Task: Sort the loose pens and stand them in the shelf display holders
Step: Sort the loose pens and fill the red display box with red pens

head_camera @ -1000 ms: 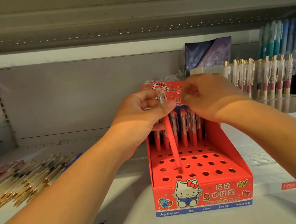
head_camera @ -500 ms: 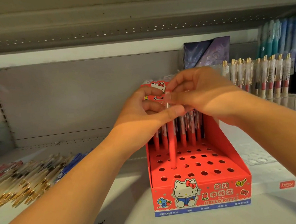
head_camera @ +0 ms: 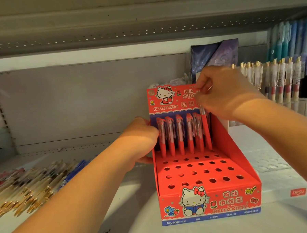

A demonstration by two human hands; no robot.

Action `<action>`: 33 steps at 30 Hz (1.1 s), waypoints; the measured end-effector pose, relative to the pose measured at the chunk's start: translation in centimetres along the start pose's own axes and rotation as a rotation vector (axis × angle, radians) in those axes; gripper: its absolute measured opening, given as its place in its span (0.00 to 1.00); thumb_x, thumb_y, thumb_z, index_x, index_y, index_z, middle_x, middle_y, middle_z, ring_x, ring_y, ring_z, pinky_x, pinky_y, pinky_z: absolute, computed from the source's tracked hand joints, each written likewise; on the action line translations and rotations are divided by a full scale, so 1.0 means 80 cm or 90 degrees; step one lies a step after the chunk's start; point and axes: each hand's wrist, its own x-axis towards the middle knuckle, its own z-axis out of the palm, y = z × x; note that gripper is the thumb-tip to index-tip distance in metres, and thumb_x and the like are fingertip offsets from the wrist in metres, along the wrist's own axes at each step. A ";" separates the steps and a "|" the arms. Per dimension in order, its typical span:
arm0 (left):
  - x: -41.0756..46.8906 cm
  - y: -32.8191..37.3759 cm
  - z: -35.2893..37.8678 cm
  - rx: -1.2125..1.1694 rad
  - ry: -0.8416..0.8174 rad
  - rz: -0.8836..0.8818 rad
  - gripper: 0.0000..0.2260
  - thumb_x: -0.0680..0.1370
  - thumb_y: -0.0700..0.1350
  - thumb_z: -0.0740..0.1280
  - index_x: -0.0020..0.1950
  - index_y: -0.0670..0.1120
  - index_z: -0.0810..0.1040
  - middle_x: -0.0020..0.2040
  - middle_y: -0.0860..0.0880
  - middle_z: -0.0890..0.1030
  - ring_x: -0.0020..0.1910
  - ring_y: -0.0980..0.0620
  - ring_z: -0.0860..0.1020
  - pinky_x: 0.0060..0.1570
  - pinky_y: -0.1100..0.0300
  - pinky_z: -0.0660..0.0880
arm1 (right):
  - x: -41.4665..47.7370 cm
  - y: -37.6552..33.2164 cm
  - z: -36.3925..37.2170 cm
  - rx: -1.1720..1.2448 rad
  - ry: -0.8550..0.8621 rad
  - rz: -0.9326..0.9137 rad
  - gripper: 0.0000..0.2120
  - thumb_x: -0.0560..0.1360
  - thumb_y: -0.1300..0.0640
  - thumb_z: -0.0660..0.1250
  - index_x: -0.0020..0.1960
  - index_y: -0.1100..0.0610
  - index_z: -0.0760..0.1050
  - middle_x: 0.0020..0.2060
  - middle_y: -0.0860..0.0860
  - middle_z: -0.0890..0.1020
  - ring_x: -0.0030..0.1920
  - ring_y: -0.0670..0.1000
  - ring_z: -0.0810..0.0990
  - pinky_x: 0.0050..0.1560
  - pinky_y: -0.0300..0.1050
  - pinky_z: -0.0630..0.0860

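Observation:
A red Hello Kitty display box (head_camera: 205, 202) stands on the shelf, its stepped top full of round holes. Several red pens (head_camera: 180, 134) stand in its back row. My right hand (head_camera: 222, 93) pinches the clear top of one more red pen (head_camera: 206, 129) at the row's right end, its tip down at the back holes. My left hand (head_camera: 141, 140) grips the box's left wall, thumb low by the side.
A heap of loose pens (head_camera: 28, 187), gold-tipped, red and blue, lies on the shelf at the left. A holder of white gold-capped pens (head_camera: 278, 79) stands at the back right, blue pens above it. A dark package (head_camera: 215, 58) leans behind the box.
The red pen passed from my left hand to my right and moved from the middle holes to the back row's right end. My left hand dropped to the box's left wall.

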 end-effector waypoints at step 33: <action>-0.010 -0.005 -0.012 -0.019 -0.030 0.004 0.11 0.77 0.39 0.63 0.56 0.54 0.73 0.52 0.47 0.82 0.50 0.49 0.83 0.38 0.49 0.84 | -0.017 -0.005 -0.011 -0.126 -0.064 -0.012 0.05 0.74 0.45 0.63 0.47 0.42 0.77 0.45 0.40 0.82 0.48 0.49 0.81 0.52 0.42 0.78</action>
